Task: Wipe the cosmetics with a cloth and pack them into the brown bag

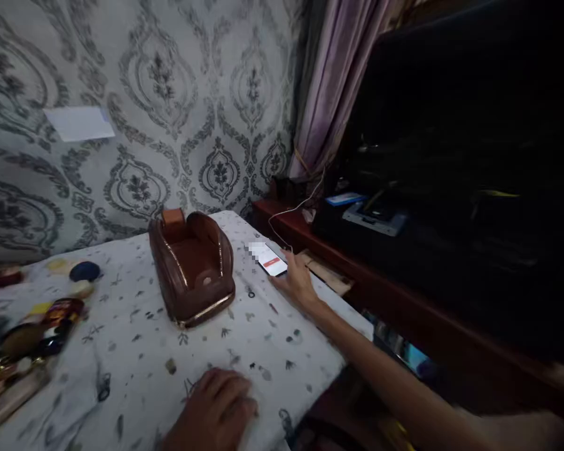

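A smartphone (271, 261) with a lit white screen and a red button lies at the right side of the cloth-covered table. My right hand (299, 282) grips its near end, thumb on one side and fingers on the other. A white cable runs up to that end of the phone. At the table's front, my left hand (220, 407) rests on the cloth with fingers loosely bent and a little apart; nothing shows in it. Beyond it stands a brown leather bag (195, 269), its zip undone and its top gaping.
Jars, bottles and other small items (63, 316) crowd the table's left side, with a dark blue lid (84, 271) behind them. A dark red cabinet (380, 275) bearing a large black screen borders the right. A purple curtain (324, 81) hangs in the corner.
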`<state>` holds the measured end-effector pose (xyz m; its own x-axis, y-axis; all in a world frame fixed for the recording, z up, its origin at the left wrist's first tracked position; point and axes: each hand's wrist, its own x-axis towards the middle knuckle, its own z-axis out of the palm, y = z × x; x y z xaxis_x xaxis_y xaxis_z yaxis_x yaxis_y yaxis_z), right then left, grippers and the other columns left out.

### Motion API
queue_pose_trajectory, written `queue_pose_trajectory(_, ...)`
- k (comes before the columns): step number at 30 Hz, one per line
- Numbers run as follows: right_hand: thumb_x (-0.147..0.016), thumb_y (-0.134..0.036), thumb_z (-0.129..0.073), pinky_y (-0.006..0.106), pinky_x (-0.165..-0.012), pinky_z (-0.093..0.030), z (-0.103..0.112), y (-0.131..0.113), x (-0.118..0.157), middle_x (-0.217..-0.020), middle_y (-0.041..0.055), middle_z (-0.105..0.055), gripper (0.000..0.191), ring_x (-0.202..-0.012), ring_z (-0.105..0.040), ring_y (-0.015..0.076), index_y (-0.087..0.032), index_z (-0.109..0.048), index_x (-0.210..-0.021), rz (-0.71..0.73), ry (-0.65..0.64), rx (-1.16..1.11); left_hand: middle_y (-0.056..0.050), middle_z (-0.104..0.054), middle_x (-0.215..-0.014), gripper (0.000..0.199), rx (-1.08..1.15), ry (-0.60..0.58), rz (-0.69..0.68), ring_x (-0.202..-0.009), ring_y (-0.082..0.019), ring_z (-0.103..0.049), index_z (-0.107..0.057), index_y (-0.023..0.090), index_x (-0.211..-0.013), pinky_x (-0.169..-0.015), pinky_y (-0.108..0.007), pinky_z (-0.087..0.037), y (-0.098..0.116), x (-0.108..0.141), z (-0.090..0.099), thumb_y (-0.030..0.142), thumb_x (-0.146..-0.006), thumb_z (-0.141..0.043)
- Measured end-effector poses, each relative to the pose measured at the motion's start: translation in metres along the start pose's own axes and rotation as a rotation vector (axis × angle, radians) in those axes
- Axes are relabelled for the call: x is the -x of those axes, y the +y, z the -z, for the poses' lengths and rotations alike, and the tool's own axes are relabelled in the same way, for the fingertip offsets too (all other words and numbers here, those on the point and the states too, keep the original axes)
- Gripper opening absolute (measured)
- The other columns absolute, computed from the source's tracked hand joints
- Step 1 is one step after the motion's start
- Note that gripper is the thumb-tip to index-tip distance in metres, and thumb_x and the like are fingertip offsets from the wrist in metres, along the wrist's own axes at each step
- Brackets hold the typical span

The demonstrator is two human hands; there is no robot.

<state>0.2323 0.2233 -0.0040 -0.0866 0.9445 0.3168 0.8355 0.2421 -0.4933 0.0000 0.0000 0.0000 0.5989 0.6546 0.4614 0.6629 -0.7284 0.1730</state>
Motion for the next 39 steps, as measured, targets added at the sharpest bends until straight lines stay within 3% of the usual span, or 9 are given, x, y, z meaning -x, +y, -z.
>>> queue_pose_trajectory(5, -0.073, -0.037, -0.068, 0.048, -0.1, -0.037, -0.001, 0.002, 0.001, -0.133, 0.0148, -0.051, 0.076, -0.123, -0.047, 0.0344, -0.02, -0.038, -0.141, -0.016, -0.014, -0.009, -0.005, -0.071, -0.094, 0.02, -0.016, 0.076, -0.038, -0.084, -0.02, -0.065, -0.062, 0.021, -0.095, -0.072, -0.034, -0.053, -0.001, -0.003, -0.002, 0.02, -0.097, -0.041)
queue_pose_trajectory(10, -0.08, -0.043, -0.062, 0.049, -0.097, -0.039, -0.003, 0.006, 0.001, -0.132, 0.0152, -0.051, 0.069, -0.122, -0.047, 0.0341, -0.02, -0.037, -0.14, 0.038, 0.018, -0.013, -0.007, -0.069, -0.098, 0.025, -0.042, 0.062, -0.107, -0.088, -0.021, -0.063, -0.062, 0.018, -0.099, -0.077, -0.036, -0.053, -0.004, -0.002, -0.001, 0.01, -0.09, -0.04)
queue_pose_trajectory(16, -0.083, -0.041, -0.055, 0.05, -0.095, -0.04, -0.009, 0.012, -0.002, -0.129, 0.0168, -0.055, 0.061, -0.115, -0.05, 0.0344, -0.016, -0.04, -0.137, 0.114, 0.095, 0.015, -0.007, -0.068, -0.098, 0.024, -0.044, 0.069, -0.102, -0.09, -0.02, -0.061, -0.061, 0.018, -0.097, -0.078, -0.036, -0.052, -0.004, -0.001, -0.004, 0.007, -0.087, -0.042)
queue_pose_trajectory(31, -0.086, -0.041, -0.049, 0.052, -0.099, -0.04, -0.012, 0.019, -0.003, -0.129, 0.0164, -0.056, 0.057, -0.116, -0.052, 0.0335, -0.017, -0.04, -0.137, 0.174, 0.114, -0.068, -0.007, -0.069, -0.095, 0.025, -0.055, 0.096, -0.1, -0.087, -0.02, -0.062, -0.063, 0.018, -0.094, -0.077, -0.035, -0.053, -0.004, -0.003, -0.003, 0.006, -0.085, -0.043)
queue_pose_trajectory(39, -0.093, -0.045, -0.038, 0.048, -0.092, -0.045, -0.015, 0.024, -0.003, -0.125, 0.0167, -0.059, 0.052, -0.114, -0.056, 0.0324, -0.018, -0.039, -0.137, 0.089, 0.12, -0.082, -0.008, -0.067, -0.096, 0.023, -0.063, 0.096, -0.126, -0.088, -0.02, -0.06, -0.063, 0.016, -0.095, -0.076, -0.035, -0.052, -0.006, -0.002, -0.006, 0.007, -0.087, -0.043)
